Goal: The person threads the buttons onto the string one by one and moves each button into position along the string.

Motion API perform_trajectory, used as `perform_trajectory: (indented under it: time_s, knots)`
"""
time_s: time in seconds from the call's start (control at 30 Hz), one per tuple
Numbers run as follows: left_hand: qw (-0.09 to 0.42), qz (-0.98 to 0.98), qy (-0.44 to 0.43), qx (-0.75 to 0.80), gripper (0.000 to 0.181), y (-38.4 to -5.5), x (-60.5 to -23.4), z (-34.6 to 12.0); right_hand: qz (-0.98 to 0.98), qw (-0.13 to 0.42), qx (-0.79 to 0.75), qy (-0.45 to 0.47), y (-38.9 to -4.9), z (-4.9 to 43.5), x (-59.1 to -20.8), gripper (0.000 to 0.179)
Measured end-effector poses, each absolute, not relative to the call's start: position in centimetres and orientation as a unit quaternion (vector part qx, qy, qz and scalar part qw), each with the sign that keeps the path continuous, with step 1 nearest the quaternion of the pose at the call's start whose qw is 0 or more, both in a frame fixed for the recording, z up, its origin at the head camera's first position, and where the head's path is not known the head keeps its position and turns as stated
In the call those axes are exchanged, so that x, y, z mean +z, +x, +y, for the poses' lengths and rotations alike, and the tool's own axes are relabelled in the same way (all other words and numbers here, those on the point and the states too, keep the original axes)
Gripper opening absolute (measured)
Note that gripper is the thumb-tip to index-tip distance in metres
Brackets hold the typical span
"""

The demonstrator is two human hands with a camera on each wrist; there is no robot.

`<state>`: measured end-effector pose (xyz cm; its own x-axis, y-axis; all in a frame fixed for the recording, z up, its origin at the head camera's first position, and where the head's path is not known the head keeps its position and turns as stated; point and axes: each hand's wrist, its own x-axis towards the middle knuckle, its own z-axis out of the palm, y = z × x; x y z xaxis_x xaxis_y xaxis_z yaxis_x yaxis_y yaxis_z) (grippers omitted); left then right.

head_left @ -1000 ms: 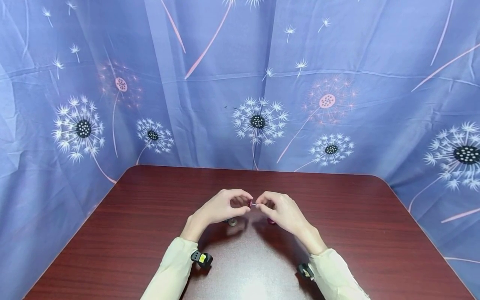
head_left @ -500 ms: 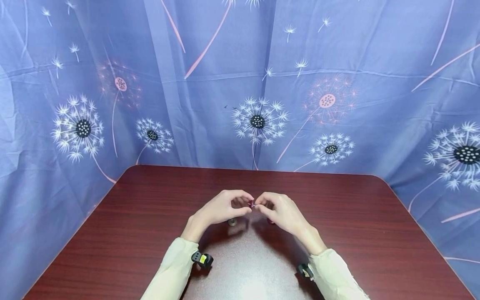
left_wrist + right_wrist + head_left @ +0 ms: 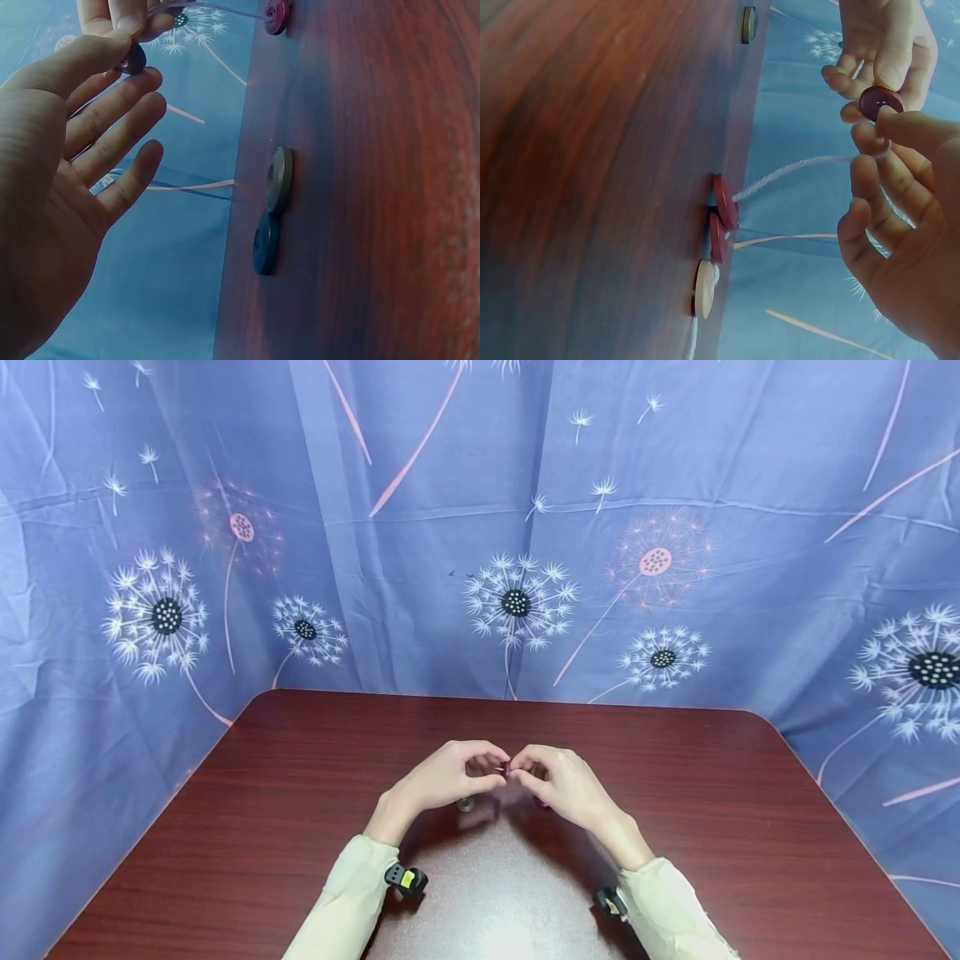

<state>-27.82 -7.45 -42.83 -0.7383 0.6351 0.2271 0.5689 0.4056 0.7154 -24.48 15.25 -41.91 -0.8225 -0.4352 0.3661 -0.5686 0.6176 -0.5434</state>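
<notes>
My left hand (image 3: 442,777) pinches a dark red button (image 3: 880,103) by its edge between thumb and forefinger, above the table. My right hand (image 3: 566,785) meets it from the other side, fingertips against the button, pinching a pale twisted cord (image 3: 795,166). In the head view a short light tip of cord shows on the button's left side. From the right fingers the cord runs down to two red buttons (image 3: 724,201) and a cream button (image 3: 704,289), all threaded on it and standing on edge or tilted. The cord inside the right fingers is partly hidden.
On the dark red-brown table (image 3: 300,827), below the left hand, a grey-brown button (image 3: 280,180) touches a dark blue-green button (image 3: 265,244). A blue dandelion-print curtain (image 3: 420,568) hangs around the table's back and sides.
The light bit of cord lay between the button and my right fingertips; now it shows on the button's left side. My hands have come slightly closer together.
</notes>
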Motion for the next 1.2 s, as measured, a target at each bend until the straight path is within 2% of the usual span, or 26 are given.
perform_trajectory:
  time_s: [0.33, 0.57, 1.2]
  knots:
    - [0.038, 0.835, 0.354, 0.419, 0.024, -27.70, -42.75, -7.25, -0.878, 0.066, 0.362, 0.306, -24.58, 15.47, -42.04, 0.007]
    - [0.022, 0.846, 0.339, 0.411, 0.014, -27.78, -42.90, -7.15, -0.876, 0.044, 0.358, 0.320, -24.61, 15.43, -41.94, 0.010]
    - [-0.012, 0.856, 0.345, 0.384, 0.019, -27.74, -42.86, -7.06, -0.892, 0.066, 0.344, 0.286, -24.43, 15.22, -41.75, 0.022]
